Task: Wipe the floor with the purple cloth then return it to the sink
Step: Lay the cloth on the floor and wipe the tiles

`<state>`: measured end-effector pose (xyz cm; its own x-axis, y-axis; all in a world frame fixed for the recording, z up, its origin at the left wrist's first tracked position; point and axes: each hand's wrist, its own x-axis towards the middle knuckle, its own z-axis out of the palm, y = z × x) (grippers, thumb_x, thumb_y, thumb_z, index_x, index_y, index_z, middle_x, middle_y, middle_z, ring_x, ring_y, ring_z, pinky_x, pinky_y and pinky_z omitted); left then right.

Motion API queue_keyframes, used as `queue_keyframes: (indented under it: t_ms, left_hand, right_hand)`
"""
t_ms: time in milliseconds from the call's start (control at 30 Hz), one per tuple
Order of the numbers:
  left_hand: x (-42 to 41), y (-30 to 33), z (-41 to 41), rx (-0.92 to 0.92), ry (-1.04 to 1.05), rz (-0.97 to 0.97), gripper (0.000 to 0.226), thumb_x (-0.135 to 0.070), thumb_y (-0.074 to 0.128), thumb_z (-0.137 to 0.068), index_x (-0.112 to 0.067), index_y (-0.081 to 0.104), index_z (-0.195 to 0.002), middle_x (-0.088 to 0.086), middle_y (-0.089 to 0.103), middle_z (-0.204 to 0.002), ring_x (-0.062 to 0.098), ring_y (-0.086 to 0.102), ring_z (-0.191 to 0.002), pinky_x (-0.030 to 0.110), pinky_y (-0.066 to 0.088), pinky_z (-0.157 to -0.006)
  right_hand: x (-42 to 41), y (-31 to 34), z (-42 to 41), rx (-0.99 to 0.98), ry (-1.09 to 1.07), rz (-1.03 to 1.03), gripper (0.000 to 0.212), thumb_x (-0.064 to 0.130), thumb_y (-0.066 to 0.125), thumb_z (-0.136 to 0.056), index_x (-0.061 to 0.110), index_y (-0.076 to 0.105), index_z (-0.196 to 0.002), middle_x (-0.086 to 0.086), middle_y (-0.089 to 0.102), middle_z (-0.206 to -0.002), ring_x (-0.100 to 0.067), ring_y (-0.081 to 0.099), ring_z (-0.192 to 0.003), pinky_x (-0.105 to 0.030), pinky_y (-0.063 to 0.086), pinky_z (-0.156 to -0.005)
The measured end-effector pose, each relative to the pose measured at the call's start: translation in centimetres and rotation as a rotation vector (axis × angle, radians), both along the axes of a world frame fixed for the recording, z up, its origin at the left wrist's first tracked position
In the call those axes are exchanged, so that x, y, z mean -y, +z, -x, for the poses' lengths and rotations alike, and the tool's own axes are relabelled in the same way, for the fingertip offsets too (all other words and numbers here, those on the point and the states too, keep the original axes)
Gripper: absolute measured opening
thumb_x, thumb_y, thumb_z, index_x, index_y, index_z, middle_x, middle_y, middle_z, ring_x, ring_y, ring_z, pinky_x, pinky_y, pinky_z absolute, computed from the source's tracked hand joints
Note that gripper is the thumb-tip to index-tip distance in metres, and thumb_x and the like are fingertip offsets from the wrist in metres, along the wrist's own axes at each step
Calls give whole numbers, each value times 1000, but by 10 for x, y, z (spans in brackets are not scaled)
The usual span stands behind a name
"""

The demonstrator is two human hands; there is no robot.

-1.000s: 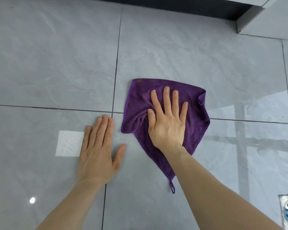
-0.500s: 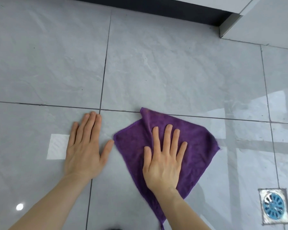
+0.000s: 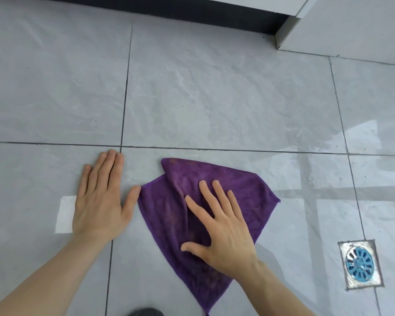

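Observation:
The purple cloth (image 3: pixel 169 215) lies spread and a little rumpled on the grey tiled floor (image 3: pixel 214 99), below the middle of the view. My right hand (image 3: pixel 221 226) presses flat on it, fingers spread and angled to the upper left. My left hand (image 3: pixel 100 201) rests flat on the bare tile just left of the cloth, its thumb tip touching the cloth's left edge. The sink is out of view.
A square floor drain (image 3: pixel 360 263) with a blue grate sits at the lower right. A dark cabinet kickboard (image 3: pixel 146 8) runs along the top, with a pale cabinet corner (image 3: pixel 287 30) at the upper right. A dark object (image 3: pixel 146 312) shows at the bottom edge.
My right hand has dragged the cloth back toward me across the tile seam and turned its fingers to the left. My left hand has stayed planted on the floor.

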<state>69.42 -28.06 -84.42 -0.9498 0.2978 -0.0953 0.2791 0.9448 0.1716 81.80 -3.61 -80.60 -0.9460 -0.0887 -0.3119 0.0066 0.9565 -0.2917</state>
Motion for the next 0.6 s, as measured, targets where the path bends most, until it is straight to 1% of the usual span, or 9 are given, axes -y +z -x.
queue_keyframes:
  t_ms: [67,133,200,233,300,367,467,533,600]
  left_hand:
    - [0,1,-2,0,2,-2,78,-53,33,-95,-9,18,-158,9,19,-167,22,13,-156,47,11,-126]
    - [1,0,-3,6,3,4,78,-53,32,-95,-9,18,-158,8,19,-167,22,12,-156,47,11,-126]
    - [1,0,-3,7,7,1,78,-53,32,-95,-9,18,-158,8,19,-167,21,12,-156,47,11,-126]
    - [2,1,-2,6,6,-3,78,-53,32,-95,-9,18,-158,7,18,-168,21,11,-156,47,11,-126]
    - [-1,1,1,11,3,-11,78,-53,32,-95,-10,17,-158,7,17,-168,20,10,-156,47,10,-126]
    - [0,1,1,11,0,-11,78,-53,32,-95,-10,17,-158,7,18,-168,20,10,-156,47,11,-126]
    - [1,1,-1,-2,0,-24,78,-52,34,-95,-10,18,-158,7,19,-167,20,11,-156,47,12,-126]
    - [1,0,0,-1,7,-24,78,-52,36,-95,-10,17,-158,7,18,-168,20,10,-156,47,12,-126]
    - [4,1,0,4,3,-23,78,-52,35,-95,-10,17,-158,7,18,-168,19,10,-156,47,11,-126]
  right_hand:
    - [2,-2,-3,-48,-44,-16,68,69,60,-86,38,47,-146,2,34,-164,-28,23,-153,-52,25,-122]
    - [13,-7,-8,-154,-95,-36,38,43,71,-89,33,64,-125,5,59,-142,-28,51,-132,-50,46,-105]
    - [28,-6,-11,-211,-170,-30,29,17,75,-84,29,66,-109,7,67,-117,-25,61,-105,-42,52,-83]
    - [32,-3,-9,-221,-202,13,29,12,72,-83,28,65,-106,9,68,-106,-22,61,-93,-38,52,-74]
    - [29,10,1,-170,-263,161,22,17,61,-90,28,61,-108,10,67,-91,-18,59,-79,-37,51,-65]
    - [23,29,18,20,-333,373,15,26,52,-97,31,58,-110,9,68,-81,-16,61,-73,-39,52,-68]
    - [6,56,47,254,-456,623,13,30,52,-98,28,65,-97,2,70,-77,-16,63,-73,-41,54,-72]
    - [-4,61,63,251,-517,614,14,32,57,-96,28,69,-90,3,72,-78,-14,65,-74,-39,55,-72]
    - [-11,52,66,40,-650,504,8,35,66,-92,31,69,-97,8,72,-82,-9,66,-73,-33,55,-69]
